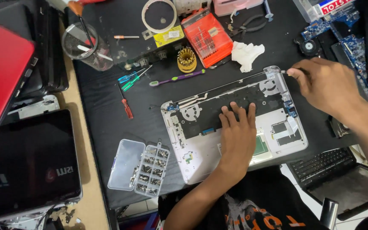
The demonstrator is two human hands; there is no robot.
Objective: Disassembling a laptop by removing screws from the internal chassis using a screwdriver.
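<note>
table (107, 106): black mat over tan top
on it: laptop shell (201, 159), screw box (150, 170), screwdrivers (126, 106), toothbrush (177, 78), cup (86, 47)

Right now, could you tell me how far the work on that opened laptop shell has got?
Done: the silver laptop shell lies open and mostly stripped, with a blue circuit board set aside. In hand: the left hand presses the shell flat while the right hand works a thin tool at its top corner. Left: both fans remain mounted.
</note>
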